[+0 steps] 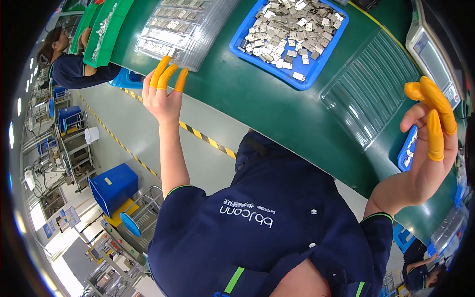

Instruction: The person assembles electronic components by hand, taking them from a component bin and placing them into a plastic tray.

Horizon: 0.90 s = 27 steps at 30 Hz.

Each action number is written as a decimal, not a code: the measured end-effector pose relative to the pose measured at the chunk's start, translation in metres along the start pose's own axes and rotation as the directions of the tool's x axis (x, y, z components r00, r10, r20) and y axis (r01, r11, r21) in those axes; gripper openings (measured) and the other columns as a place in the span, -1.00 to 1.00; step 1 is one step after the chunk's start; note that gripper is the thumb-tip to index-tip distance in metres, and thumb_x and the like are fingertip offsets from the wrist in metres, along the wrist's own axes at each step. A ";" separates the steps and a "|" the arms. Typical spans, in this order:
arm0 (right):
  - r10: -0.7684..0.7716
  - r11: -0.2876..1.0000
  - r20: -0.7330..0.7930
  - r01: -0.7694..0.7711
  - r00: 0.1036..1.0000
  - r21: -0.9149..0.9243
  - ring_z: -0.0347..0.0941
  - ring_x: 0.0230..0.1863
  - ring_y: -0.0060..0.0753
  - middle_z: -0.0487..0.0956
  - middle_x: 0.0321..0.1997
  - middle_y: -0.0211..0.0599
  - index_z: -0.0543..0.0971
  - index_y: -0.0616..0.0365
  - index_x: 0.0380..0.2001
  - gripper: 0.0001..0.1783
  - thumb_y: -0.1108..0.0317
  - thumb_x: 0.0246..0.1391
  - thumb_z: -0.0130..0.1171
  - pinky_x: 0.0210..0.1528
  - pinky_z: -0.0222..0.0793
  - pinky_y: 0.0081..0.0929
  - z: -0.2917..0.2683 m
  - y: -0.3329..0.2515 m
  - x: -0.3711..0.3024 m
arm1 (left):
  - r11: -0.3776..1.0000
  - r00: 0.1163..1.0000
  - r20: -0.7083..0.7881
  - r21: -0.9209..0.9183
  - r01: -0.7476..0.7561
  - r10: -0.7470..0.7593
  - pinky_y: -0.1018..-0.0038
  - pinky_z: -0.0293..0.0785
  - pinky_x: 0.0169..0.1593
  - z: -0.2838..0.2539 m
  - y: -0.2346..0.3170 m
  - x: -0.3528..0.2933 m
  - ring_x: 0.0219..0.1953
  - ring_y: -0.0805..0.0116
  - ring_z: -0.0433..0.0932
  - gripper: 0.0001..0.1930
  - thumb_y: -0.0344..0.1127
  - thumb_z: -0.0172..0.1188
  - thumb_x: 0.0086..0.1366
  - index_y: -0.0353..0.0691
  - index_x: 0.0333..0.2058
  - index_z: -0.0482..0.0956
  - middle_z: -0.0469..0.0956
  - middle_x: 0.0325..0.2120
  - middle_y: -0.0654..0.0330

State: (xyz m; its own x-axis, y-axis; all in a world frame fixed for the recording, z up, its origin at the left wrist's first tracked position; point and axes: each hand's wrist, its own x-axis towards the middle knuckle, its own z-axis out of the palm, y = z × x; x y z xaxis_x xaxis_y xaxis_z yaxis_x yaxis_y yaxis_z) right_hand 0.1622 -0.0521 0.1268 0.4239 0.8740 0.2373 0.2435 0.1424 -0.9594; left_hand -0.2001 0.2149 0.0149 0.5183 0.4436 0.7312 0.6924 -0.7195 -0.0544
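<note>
My left hand reaches to the near edge of a clear plastic tray that holds rows of small metal connector shells. Yellow finger cots cover three of its fingers, which are stretched out and apart, with the tips at the tray's edge. I see nothing held in it. At the right, my right hand is raised beside a scale, its cot-covered fingers bent but apart, with nothing visible between them. Just by its wrist, a small blue tray with small pieces is partly hidden.
A blue tray heaped with loose metal shells sits on the green table. Right of it lies a clear ribbed tray. Green bins stand at the far left near a co-worker. A blue tub is on the floor.
</note>
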 end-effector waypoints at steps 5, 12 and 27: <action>-0.003 0.997 0.031 0.005 1.000 -0.075 0.37 -0.37 -0.48 0.45 -0.25 -0.14 0.30 0.37 0.05 -0.61 0.36 0.24 -0.25 -0.23 0.26 -0.59 -0.003 -0.002 0.000 | 0.998 0.999 -0.015 0.036 -0.042 0.043 0.35 0.39 -0.11 0.001 -0.002 0.000 -0.21 0.19 0.49 -0.54 -0.40 0.46 -0.29 -0.21 -0.30 0.55 0.53 -0.30 0.18; -0.027 0.994 0.097 0.038 0.995 -0.106 0.38 -0.35 -0.49 0.45 -0.26 -0.15 0.29 0.35 0.06 -0.61 0.35 0.25 -0.27 -0.20 0.27 -0.58 -0.006 0.000 0.000 | 0.999 0.999 -0.027 0.037 -0.029 0.030 0.34 0.36 -0.07 0.002 -0.004 -0.004 -0.18 0.18 0.47 -0.53 -0.36 0.47 -0.29 -0.20 -0.29 0.55 0.53 -0.30 0.18; -0.052 0.992 0.169 0.070 0.984 -0.102 0.39 -0.35 -0.48 0.45 -0.23 -0.15 0.30 0.34 0.06 -0.61 0.36 0.25 -0.26 -0.19 0.26 -0.55 -0.004 -0.004 0.002 | 1.000 1.000 0.012 0.021 -0.003 0.002 0.31 0.33 -0.07 0.004 0.002 -0.005 -0.14 0.15 0.44 -0.51 -0.34 0.46 -0.31 -0.19 -0.29 0.52 0.49 -0.27 0.16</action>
State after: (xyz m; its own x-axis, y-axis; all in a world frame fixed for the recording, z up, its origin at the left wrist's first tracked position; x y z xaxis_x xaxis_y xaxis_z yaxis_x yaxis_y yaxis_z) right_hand 0.1653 -0.0526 0.1319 0.2568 0.9315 0.2576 0.3607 0.1549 -0.9197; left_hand -0.1994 0.2138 0.0080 0.5258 0.4482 0.7230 0.7014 -0.7093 -0.0704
